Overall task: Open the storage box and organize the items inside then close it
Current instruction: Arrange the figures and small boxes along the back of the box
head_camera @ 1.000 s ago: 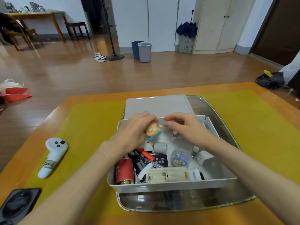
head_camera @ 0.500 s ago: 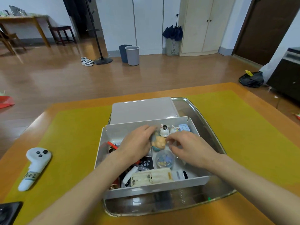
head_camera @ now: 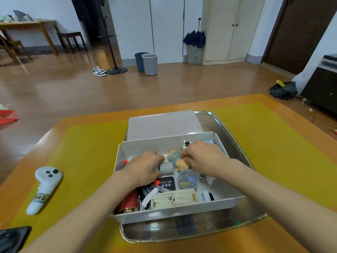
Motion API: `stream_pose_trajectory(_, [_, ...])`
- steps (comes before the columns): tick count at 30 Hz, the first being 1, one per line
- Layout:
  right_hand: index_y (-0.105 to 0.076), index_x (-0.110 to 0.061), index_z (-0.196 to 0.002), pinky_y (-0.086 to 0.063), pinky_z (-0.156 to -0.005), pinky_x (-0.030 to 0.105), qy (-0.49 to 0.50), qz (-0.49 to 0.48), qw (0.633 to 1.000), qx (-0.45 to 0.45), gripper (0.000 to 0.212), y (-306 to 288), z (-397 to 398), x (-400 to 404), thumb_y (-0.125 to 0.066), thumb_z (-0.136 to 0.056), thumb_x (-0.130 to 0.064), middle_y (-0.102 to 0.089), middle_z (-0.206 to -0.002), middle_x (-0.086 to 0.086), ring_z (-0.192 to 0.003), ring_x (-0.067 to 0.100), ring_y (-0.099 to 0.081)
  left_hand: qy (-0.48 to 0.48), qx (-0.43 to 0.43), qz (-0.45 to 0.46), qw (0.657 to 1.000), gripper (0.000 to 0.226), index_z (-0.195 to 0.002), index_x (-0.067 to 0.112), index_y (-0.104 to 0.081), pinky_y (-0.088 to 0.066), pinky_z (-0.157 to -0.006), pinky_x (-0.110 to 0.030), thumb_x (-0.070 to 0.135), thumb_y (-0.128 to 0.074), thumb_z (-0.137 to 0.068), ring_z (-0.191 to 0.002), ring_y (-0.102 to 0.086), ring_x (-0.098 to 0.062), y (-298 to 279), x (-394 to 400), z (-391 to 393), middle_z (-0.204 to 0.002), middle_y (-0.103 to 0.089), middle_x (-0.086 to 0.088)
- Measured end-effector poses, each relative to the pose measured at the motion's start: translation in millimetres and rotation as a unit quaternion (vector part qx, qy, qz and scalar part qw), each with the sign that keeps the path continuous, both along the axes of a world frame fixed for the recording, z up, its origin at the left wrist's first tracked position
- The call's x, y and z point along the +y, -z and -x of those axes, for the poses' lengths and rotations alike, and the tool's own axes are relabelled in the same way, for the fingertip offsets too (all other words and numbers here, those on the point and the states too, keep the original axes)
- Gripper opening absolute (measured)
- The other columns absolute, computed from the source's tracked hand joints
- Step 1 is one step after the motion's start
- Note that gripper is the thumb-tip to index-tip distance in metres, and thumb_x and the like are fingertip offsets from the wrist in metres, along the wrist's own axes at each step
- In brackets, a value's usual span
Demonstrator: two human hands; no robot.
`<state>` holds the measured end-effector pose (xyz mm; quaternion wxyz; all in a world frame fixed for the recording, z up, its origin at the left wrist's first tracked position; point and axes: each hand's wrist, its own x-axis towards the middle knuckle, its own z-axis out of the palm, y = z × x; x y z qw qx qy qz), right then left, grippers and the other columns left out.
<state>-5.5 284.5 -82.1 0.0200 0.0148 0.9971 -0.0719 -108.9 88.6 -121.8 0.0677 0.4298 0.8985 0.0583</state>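
Observation:
The open white storage box (head_camera: 182,209) sits in a metal tray, with its lid (head_camera: 162,123) lying flat behind it. My left hand (head_camera: 145,166) rests inside the box, fingers curled around a small grey cylinder (head_camera: 166,168). My right hand (head_camera: 202,157) reaches in from the right and its fingertips pinch a small doll figure (head_camera: 177,160) lying in the middle. A black-and-white figurine (head_camera: 186,145) stands at the far wall. A clear ball (head_camera: 187,179), a red can (head_camera: 127,202), pens (head_camera: 145,190) and a beige battery holder (head_camera: 173,199) fill the near half.
The metal tray (head_camera: 237,157) lies on a yellow mat (head_camera: 87,152) on an orange table. A white controller (head_camera: 44,187) lies on the mat to the left. A black device (head_camera: 12,238) sits at the near left corner.
The doll went from my left hand down into the box; my right hand now pinches it. My left hand dropped onto the grey cylinder. The camera view shifted closer.

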Motion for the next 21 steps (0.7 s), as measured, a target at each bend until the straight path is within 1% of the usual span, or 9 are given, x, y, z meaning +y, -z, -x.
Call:
stream_pose_trajectory(2, [-0.057,-0.03,-0.084,-0.036,-0.063,0.034,0.006,0.003,1.0,0.0,0.018,3.0,0.2,-0.1,-0.048,-0.095,-0.021,-0.062,-0.089,0.001,-0.087,0.025,-0.055,-0.021,0.039,0.003,0.999,0.023,-0.109,0.021,-0.06,-0.04,-0.069,-0.033,0.031,-0.059,-0.088,-0.104,-0.057,-0.026,0.6,3.5,-3.4,-0.105,-0.056,-0.001])
stream_pose_trajectory(4, [-0.068,-0.027,-0.096,-0.04,-0.065,0.035,0.011,0.0,1.0,0.009,0.018,6.8,2.3,-0.5,-0.05,-0.095,-0.024,-0.067,-0.097,0.003,-0.092,0.027,-0.06,-0.039,0.054,0.003,0.998,0.017,-0.101,0.019,-0.059,-0.038,-0.067,-0.033,0.03,-0.058,-0.088,-0.1,-0.058,-0.028,-1.1,3.8,-3.6,-0.101,-0.056,-0.002])
stream_pose_trajectory(6, [-0.072,-0.027,-0.106,-0.04,-0.067,0.034,0.021,0.007,1.0,0.017,0.02,11.4,6.8,-3.0,-0.056,-0.094,-0.032,-0.07,-0.103,0.005,-0.098,0.029,-0.062,-0.051,0.054,-0.012,0.997,0.016,-0.098,0.018,-0.06,-0.038,-0.066,-0.034,0.03,-0.058,-0.088,-0.098,-0.059,-0.029,-6.4,2.9,-2.1,-0.1,-0.057,-0.003])
stream_pose_trajectory(8, [-0.072,-0.028,-0.109,-0.038,-0.067,0.033,0.037,0.015,0.999,0.021,0.026,15.0,11.5,-7.4,-0.063,-0.091,-0.043,-0.071,-0.104,0.003,-0.098,0.028,-0.064,-0.057,0.058,-0.046,0.996,0.017,-0.096,0.02,-0.063,-0.037,-0.065,-0.033,0.034,-0.057,-0.088,-0.096,-0.06,-0.03,-14.3,2.8,0.9,-0.098,-0.059,-0.004])
stream_pose_trajectory(11, [-0.075,-0.026,-0.102,-0.04,-0.066,0.033,0.06,0.012,0.998,0.027,0.03,18.9,18.6,-12.2,-0.069,-0.087,-0.052,-0.072,-0.097,0.002,-0.092,0.028,-0.065,-0.064,0.062,-0.07,0.994,0.018,-0.095,0.023,-0.067,-0.038,-0.062,-0.033,0.036,-0.06,-0.085,-0.093,-0.061,-0.029,-26.5,3.2,4.0,-0.095,-0.061,-0.001])
stream_pose_trajectory(15, [-0.076,-0.024,-0.096,-0.04,-0.064,0.034,0.058,-0.013,0.997,0.043,0.034,21.7,20.4,-14.7,-0.067,-0.088,-0.055,-0.072,-0.09,0.005,-0.087,0.03,-0.065,-0.066,0.074,-0.022,0.995,0.018,-0.097,0.025,-0.069,-0.039,-0.062,-0.033,0.028,-0.06,-0.081,-0.095,-0.061,-0.028,-27.1,2.9,5.9,-0.098,-0.062,0.0])
stream_pose_trajectory(18, [-0.074,-0.019,-0.086,-0.037,-0.061,0.034,0.049,-0.037,0.997,0.05,0.04,23.2,15.0,-13.4,-0.063,-0.09,-0.057,-0.067,-0.084,0.006,-0.082,0.031,-0.063,-0.069,0.066,-0.004,0.995,0.018,-0.099,0.026,-0.07,-0.04,-0.064,-0.033,0.027,-0.063,-0.082,-0.1,-0.059,-0.026,-21.7,2.8,7.0,-0.102,-0.061,0.001])
stream_pose_trajectory(19, [-0.073,-0.019,-0.085,-0.039,-0.061,0.034,0.046,-0.039,0.997,0.049,0.041,23.1,12.9,-12.5,-0.062,-0.09,-0.058,-0.067,-0.083,0.006,-0.081,0.031,-0.063,-0.068,0.064,-0.005,0.996,0.019,-0.1,0.026,-0.07,-0.041,-0.064,-0.033,0.026,-0.063,-0.082,-0.102,-0.058,-0.025,-20.9,2.6,8.0,-0.104,-0.06,0.001])
stream_pose_trajectory(21, [-0.074,-0.021,-0.089,-0.045,-0.064,0.035,0.042,-0.031,0.997,0.051,0.039,22.4,8.2,-10.9,-0.06,-0.092,-0.057,-0.068,-0.088,0.004,-0.084,0.028,-0.063,-0.069,0.052,-0.012,0.996,0.022,-0.102,0.025,-0.07,-0.046,-0.066,-0.035,0.023,-0.063,-0.082,-0.105,-0.056,-0.025,-21.6,1.6,10.1,-0.107,-0.059,0.0])
